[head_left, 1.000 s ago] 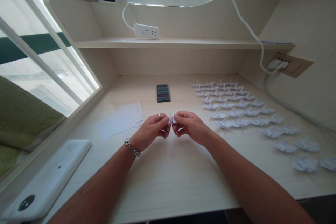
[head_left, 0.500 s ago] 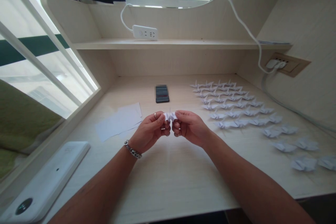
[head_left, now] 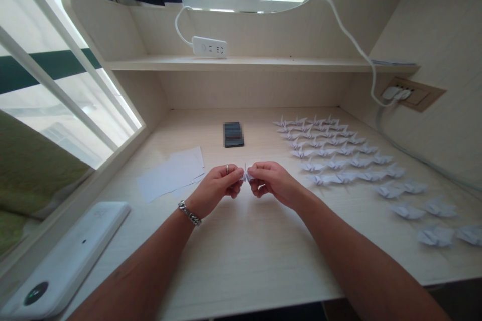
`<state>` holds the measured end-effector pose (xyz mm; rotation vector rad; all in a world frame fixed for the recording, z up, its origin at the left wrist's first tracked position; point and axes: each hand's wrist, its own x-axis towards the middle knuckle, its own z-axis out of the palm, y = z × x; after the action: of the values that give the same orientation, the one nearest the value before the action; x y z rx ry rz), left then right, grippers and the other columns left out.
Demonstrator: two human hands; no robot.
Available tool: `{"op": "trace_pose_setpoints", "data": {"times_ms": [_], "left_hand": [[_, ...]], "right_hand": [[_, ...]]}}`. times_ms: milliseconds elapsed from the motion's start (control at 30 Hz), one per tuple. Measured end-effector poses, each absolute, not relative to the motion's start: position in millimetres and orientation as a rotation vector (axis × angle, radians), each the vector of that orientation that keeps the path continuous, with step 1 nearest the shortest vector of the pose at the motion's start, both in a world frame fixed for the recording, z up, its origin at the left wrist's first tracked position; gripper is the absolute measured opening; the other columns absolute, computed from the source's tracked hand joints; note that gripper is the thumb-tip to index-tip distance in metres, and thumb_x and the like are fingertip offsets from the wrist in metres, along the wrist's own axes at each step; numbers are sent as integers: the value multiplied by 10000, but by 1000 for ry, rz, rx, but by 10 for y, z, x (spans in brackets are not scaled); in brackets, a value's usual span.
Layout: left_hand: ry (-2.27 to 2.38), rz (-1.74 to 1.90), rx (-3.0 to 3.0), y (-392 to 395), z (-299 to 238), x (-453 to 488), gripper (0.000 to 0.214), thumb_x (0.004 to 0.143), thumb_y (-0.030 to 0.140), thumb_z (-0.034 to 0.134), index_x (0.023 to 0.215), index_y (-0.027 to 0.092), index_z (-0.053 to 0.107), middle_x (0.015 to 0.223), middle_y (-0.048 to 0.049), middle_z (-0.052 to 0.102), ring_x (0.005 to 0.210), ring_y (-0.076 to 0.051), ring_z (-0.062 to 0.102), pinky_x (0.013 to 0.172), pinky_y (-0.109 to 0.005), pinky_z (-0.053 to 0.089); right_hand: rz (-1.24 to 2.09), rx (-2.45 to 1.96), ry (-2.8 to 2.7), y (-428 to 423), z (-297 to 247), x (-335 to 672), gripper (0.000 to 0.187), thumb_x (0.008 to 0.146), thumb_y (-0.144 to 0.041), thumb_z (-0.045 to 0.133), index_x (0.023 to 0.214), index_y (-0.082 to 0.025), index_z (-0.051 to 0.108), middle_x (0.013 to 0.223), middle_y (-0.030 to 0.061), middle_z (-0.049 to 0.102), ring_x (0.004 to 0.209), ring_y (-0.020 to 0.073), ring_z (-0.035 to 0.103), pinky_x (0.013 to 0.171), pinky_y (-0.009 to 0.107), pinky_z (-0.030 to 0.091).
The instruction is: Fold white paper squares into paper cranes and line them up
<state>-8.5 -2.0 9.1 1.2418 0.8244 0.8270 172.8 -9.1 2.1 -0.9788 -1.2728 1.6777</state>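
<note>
My left hand (head_left: 220,186) and my right hand (head_left: 271,180) meet above the middle of the pale wooden desk (head_left: 241,256). Both pinch a small white folded paper piece (head_left: 246,174) between thumb and fingertips, one hand on each side. Most of the paper is hidden by my fingers. A ring sits on a left finger and a chain bracelet (head_left: 189,212) on the left wrist. Several finished white paper cranes (head_left: 331,150) lie in rows to the right of my hands.
Loose white paper sheets (head_left: 171,173) lie left of my hands. A dark phone (head_left: 233,134) rests further back. A white flat device (head_left: 64,261) sits at the front left edge. A power strip (head_left: 209,46) is on the shelf, its cable running to a wall socket (head_left: 406,94).
My hands drew together and dropped slightly. The paper piece, spread wider half a second ago, is pressed smaller between my fingertips.
</note>
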Motion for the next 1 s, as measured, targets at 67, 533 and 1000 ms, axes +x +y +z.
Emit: {"op": "trace_pose_setpoints", "data": {"times_ms": [67, 533, 1000], "left_hand": [[807, 822, 1240, -18, 84, -87, 365, 793, 437, 707, 643, 149, 541, 585, 20, 501, 530, -95, 460, 525, -241, 362], [542, 983, 935, -104, 111, 8, 303, 795, 357, 731, 668, 161, 538, 598, 14, 504, 592, -124, 507, 587, -258, 426], [521, 1036, 912, -97, 120, -11, 289, 815, 326, 713, 666, 161, 529, 584, 24, 485, 559, -103, 453, 560, -242, 395]], "right_hand": [[1720, -944, -1277, -95, 21, 1733, 325, 786, -451, 708, 712, -152, 602, 615, -2, 579, 529, 104, 532, 505, 229, 416], [1905, -579, -852, -149, 48, 1599, 299, 725, -388, 781, 710, -147, 604, 576, -21, 559, 496, 77, 494, 481, 197, 396], [1903, -596, -813, -114, 50, 1633, 313, 728, -398, 783, 692, -143, 606, 613, -16, 569, 521, 82, 498, 499, 214, 399]]}}
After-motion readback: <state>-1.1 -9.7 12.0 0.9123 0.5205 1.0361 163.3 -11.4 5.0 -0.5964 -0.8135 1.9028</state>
